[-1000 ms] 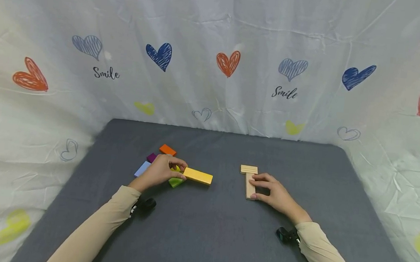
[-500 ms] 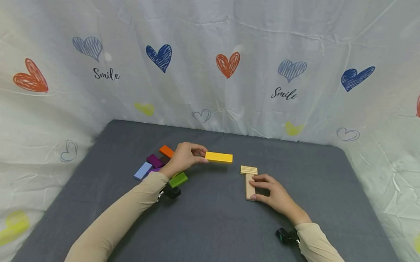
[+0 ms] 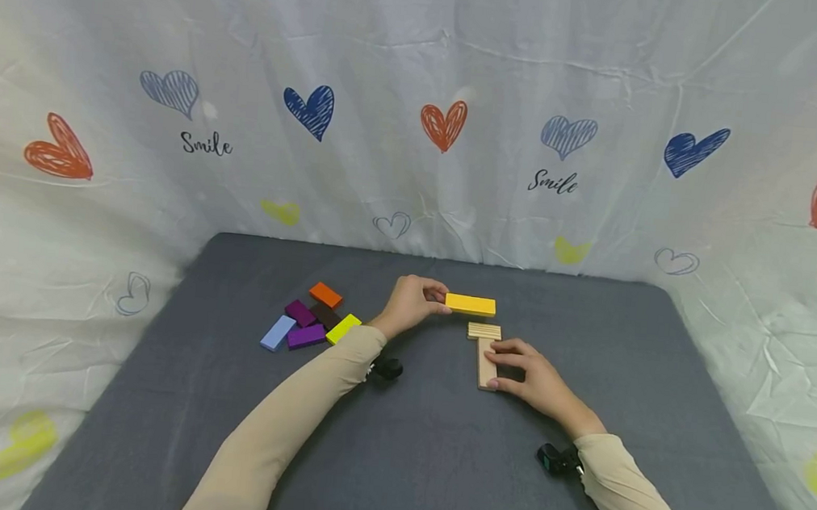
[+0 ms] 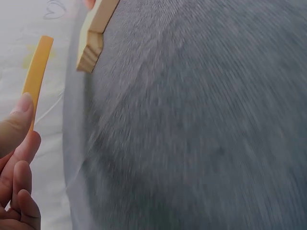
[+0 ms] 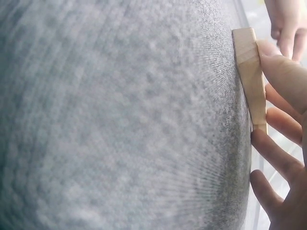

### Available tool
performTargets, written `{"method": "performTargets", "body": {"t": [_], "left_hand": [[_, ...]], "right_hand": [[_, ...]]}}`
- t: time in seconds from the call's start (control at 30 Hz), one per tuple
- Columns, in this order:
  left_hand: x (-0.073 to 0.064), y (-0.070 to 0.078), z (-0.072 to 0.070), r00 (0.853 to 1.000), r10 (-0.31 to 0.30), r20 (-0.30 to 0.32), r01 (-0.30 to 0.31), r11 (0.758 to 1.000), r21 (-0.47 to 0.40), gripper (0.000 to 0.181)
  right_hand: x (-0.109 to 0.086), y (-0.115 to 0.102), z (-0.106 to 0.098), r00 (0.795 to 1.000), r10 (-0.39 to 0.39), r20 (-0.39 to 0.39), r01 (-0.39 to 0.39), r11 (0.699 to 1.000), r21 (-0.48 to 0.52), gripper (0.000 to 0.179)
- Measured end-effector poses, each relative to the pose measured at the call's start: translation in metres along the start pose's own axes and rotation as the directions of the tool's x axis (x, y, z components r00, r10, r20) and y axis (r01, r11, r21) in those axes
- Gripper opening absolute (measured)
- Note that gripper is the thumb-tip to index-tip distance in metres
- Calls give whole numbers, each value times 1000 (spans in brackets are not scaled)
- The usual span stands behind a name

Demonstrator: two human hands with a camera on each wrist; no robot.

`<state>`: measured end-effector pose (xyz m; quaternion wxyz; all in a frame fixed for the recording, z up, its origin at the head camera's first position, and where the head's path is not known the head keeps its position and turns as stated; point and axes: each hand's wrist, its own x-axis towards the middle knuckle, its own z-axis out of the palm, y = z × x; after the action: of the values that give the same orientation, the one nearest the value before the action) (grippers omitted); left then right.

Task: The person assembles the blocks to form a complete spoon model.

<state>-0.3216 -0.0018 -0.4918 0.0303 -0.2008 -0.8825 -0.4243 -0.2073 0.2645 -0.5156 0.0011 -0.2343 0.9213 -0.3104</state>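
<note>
My left hand pinches one end of a long yellow block between thumb and fingers. The block is held level in the air, just beyond two wooden pieces. The nearer piece, a plain pale wooden block, points away from me. A striped-looking wooden block lies crosswise at its far end, making a T. On the plain block's right side, my right hand holds it with thumb and fingertips. In the right wrist view the thumb presses near one end of the wooden block, the fingers along its side.
To the left lies a loose group of blocks: orange, dark purple, brown, violet, light blue and bright yellow. The left sleeve crosses over the grey table. A heart-printed curtain hangs behind.
My left hand has carried the yellow block from the coloured group rightward and away from me, past the wooden pieces' far end. The sleeve now hides the green block. My right hand has stayed put.
</note>
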Motion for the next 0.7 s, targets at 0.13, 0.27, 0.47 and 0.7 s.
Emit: {"method": "performTargets", "body": {"t": [0.13, 0.27, 0.47, 0.7], "left_hand": [[4, 6, 14, 1000, -11, 2, 11, 1000, 26, 31], [5, 9, 25, 999, -39, 16, 39, 998, 53, 31], [5, 12, 34, 997, -68, 27, 66, 996, 58, 31], [5, 10, 37, 997, -81, 19, 80, 995, 67, 31]], "right_hand": [[0, 0, 0, 1000, -2, 3, 2, 1000, 0, 54], [0, 0, -1, 1000, -9, 3, 9, 1000, 0, 55], [0, 1, 0, 1000, -12, -3, 12, 1000, -3, 55], [0, 1, 0, 1000, -5, -1, 5, 1000, 3, 55]]}}
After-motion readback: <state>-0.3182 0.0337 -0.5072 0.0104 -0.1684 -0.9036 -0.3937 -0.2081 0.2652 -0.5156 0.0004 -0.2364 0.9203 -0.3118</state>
